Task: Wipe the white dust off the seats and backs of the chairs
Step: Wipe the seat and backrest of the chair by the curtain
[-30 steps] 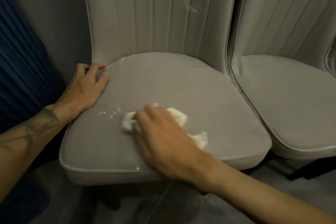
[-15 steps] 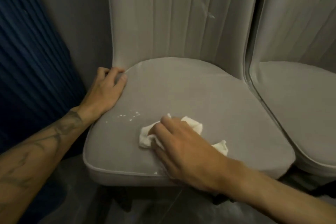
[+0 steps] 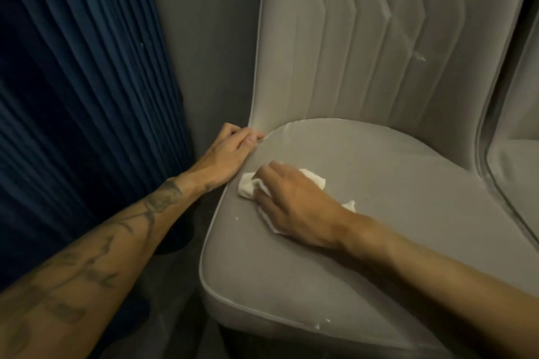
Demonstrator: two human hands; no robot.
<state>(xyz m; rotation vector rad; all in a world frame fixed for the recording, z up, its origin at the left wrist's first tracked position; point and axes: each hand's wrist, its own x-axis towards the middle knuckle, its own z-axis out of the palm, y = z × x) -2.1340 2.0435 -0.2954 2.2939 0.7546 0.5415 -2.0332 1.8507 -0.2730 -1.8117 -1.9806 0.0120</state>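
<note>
Moved since earlier: right hand (image 3: 294, 201) and its cloth (image 3: 248, 186) have slid left across the seat (image 3: 393, 213), over the patch where a scatter of white specks lay. Those specks no longer show. The left hand (image 3: 230, 148) has kept its place.
Right hand: palm down, fingers bent over the bunched white cloth, pressing it to the seat near the left edge. Cloth pokes out ahead of the fingertips and beside the wrist.
Left hand: fingers curled over the seat's rear-left corner, just where the chair back (image 3: 335, 52) rises. It looks to be steadying the chair.
Dust left on the seat: one speck (image 3: 237, 218) just beside the cloth, and small white flecks (image 3: 323, 323) on the front edge.
Dust on the back: a short white streak (image 3: 420, 57) among the quilted seams.
Step in hand: wiping the left part of the seat. By my reading the seat is nearly done and the back is not yet touched.
Doing it well: keep the cloth spread under the palm, stroke one way and lift the dust off, then turn to a clean face.
Risk: scrubbing back and forth would likely rub the powder into the weave, and the piping may trap some.
Nearby: second chair (image 3: 519, 172) just beside on the right, blue curtain (image 3: 73, 96) on the left.
</note>
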